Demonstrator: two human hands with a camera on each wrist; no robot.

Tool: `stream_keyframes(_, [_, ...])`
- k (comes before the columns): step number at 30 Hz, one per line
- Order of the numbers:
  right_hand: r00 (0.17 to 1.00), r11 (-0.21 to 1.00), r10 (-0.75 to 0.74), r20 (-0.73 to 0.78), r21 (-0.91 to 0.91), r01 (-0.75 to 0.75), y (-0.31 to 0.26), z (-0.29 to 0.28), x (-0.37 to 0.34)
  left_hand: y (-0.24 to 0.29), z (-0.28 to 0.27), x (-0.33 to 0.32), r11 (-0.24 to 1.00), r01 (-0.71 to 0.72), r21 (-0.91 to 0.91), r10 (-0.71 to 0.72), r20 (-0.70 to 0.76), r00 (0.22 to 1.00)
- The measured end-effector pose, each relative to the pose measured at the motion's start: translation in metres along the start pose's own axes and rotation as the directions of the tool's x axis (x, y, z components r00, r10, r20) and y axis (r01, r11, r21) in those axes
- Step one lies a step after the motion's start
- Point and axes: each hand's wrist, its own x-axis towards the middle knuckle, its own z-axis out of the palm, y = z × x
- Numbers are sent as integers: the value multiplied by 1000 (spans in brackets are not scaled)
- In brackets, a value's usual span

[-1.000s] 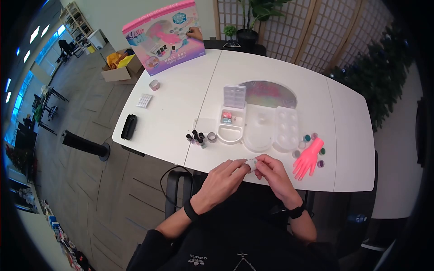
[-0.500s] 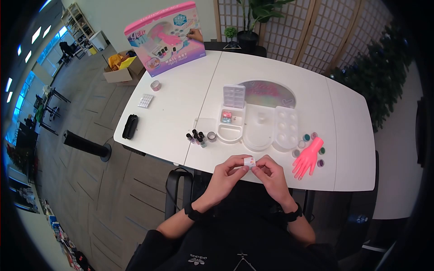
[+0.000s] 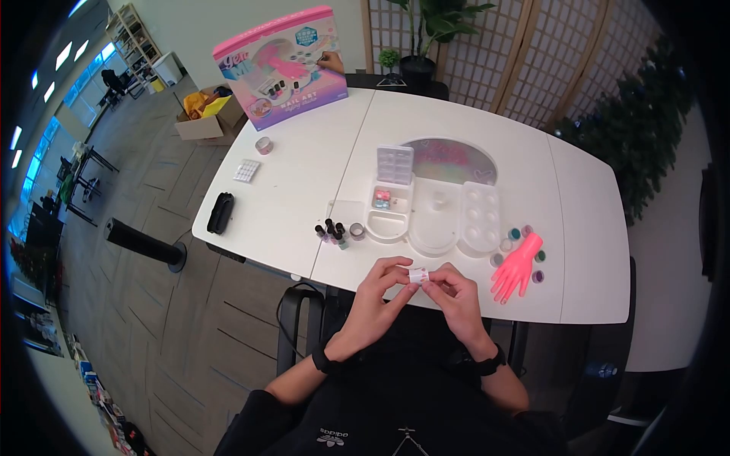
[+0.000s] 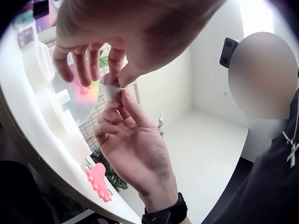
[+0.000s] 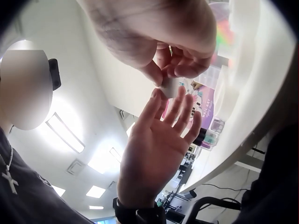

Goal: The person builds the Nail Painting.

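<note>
Head view. Upper left: shelf unit (image 3: 135, 39), loaded; lower and to its right, cardboard box (image 3: 201, 130), flaps open, orange and yellow contents. Left: black cylinder (image 3: 141, 243) on round base, on patterned carpet (image 3: 194, 304). Worktop (image 3: 277, 216), left end: oblong black case (image 3: 220, 213) near edge. Top centre: leafy plant (image 3: 450, 21) in dark pot (image 3: 417, 74); small rounded plant (image 3: 388, 58) just left. Upper right: lattice screen (image 3: 487, 61), then dark green tree (image 3: 646, 133).

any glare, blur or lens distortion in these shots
Head: fisheye bowing, dark corners, print on the small white piece too small to make out; left wrist: glare at top right, white tray washed out, person's head blurred over; right wrist: ceiling lights blown out, head blurred there too.
</note>
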Motion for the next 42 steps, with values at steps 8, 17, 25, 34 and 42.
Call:
stream_keyframes(8, [991, 970, -125, -52, -216, 111, 5, 3, -1, -3, 4, 1, 886, 185, -426, -167, 79, 983])
stream_keyframes(17, [984, 982, -150, -100, -132, 136, 4, 11, -1, -8, 2, 1, 907, 155, -393, -145, 56, 988])
stream_keyframes(25, [999, 998, 10, -34, 60, -8, -2, 1, -4, -3, 2, 1, 990, 23, -142, -21, 12, 1000])
stream_keyframes(34, [974, 958, -198, -108, -230, 169, -5, 4, -6, 3, 2, 0, 878, 183, -442, -143, 123, 982])
stream_keyframes(42, [968, 926, -234, -93, -324, 192, -3, 0, -6, 8, 4, 2, 844, 218, -491, -160, 158, 974])
